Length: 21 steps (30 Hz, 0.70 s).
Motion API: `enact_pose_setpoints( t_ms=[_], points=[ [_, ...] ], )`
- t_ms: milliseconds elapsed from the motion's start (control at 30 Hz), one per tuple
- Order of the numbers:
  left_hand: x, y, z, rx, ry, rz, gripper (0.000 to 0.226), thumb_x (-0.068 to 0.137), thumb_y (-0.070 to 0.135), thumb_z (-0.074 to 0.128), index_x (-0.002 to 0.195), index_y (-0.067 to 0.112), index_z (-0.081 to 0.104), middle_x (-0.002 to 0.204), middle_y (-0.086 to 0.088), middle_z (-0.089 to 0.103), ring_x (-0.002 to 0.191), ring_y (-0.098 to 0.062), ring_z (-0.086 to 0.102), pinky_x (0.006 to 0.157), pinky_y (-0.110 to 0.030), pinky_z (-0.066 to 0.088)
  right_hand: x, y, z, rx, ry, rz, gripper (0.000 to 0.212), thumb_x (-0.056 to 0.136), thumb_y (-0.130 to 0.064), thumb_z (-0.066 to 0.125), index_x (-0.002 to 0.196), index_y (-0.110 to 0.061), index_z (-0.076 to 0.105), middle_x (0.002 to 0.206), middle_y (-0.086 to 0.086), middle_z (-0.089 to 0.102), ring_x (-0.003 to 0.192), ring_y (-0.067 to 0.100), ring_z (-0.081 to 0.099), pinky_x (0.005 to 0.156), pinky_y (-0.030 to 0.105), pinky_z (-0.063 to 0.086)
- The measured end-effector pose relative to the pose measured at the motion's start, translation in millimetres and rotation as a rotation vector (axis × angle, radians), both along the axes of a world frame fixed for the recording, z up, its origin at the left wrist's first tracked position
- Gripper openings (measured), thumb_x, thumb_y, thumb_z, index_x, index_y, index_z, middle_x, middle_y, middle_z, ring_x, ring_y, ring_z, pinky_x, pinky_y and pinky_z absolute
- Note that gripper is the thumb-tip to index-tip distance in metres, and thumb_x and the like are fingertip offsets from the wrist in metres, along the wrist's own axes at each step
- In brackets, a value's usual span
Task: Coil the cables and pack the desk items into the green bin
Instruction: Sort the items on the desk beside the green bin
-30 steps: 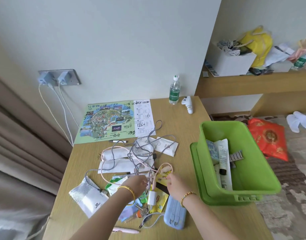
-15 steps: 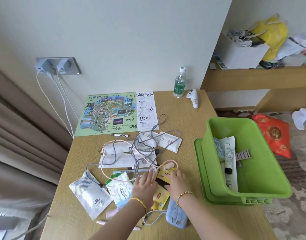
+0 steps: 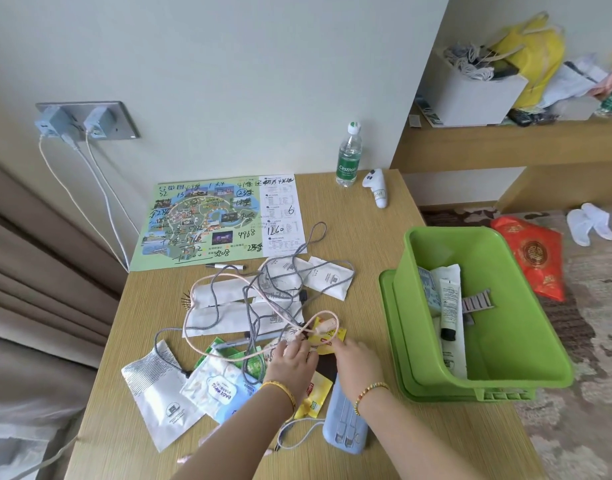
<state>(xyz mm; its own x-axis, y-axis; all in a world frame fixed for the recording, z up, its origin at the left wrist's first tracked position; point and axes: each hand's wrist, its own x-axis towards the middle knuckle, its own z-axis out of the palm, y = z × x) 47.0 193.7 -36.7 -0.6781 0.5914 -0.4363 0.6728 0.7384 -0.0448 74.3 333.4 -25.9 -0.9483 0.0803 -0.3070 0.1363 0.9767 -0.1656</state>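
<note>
A pink cable [image 3: 207, 344] loops over the packets in the middle of the desk, tangled with a grey cable [image 3: 259, 292]. My left hand [image 3: 290, 362] pinches the pink cable where its strands cross. My right hand [image 3: 354, 355] has its fingers curled down at the loop's right end, over a yellow tea packet [image 3: 327, 336]; its fingertips are hidden. The green bin [image 3: 526, 355] stands at the desk's right edge, nested on a second green tray, and holds a white tube [image 3: 449, 306] and small items. A blue power bank [image 3: 344, 434] lies under my right wrist.
White sachets [image 3: 159, 389], a baby wipes pack [image 3: 221, 386], a pen [image 3: 225, 266] and a green map [image 3: 207, 223] lie on the desk. A water bottle [image 3: 349, 157] and a white device [image 3: 377, 188] stand at the back. Two chargers [image 3: 72, 123] are plugged in the wall socket.
Both hands moved forward from the near edge of the pile onto the pink cable's loop. The camera view shifted closer and slightly left.
</note>
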Motion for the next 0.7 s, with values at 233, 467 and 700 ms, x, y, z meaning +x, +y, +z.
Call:
enact_pose_setpoints(
  t_ms=[233, 467, 700],
  points=[
    [-1.9, -1.6, -4.4, 0.048, -0.009, 0.029, 0.048, 0.091, 0.025, 0.055, 0.134, 0.013, 0.038, 0.149, -0.010, 0.025, 0.142, -0.029, 0.011, 0.117, -0.049, 0.004, 0.2, 1.0, 2.7, -0.106, 0.049, -0.075, 0.031, 0.085, 0.004, 0.039, 0.105, -0.016, 0.052, 0.101, 0.006, 0.056, 0.090, 0.022, 0.050, 0.062, 0.029, 0.031],
    [-22.7, 5.4, 27.9, 0.411, -0.064, 0.200, 0.017, 0.096, 0.029, 0.044, 0.106, 0.016, 0.048, 0.100, -0.008, 0.065, 0.100, -0.029, 0.056, 0.090, -0.032, 0.035, -10.6, -0.8, 35.1, -0.275, 0.444, -0.196, 0.017, 0.093, -0.004, 0.040, 0.083, -0.009, 0.052, 0.090, 0.001, 0.054, 0.084, 0.022, 0.049, 0.067, 0.034, 0.042],
    [-52.8, 18.8, 93.3, 0.906, -0.157, 0.718, 0.019, 0.093, 0.031, 0.050, 0.100, 0.014, 0.051, 0.087, -0.010, 0.066, 0.079, -0.033, 0.064, 0.065, -0.033, 0.044, -24.7, 11.2, 111.7, -0.517, 0.901, -0.601, 0.014, 0.096, -0.013, 0.039, 0.096, -0.002, 0.048, 0.059, 0.010, 0.052, 0.054, 0.035, 0.051, 0.047, 0.036, 0.032]
  ],
)
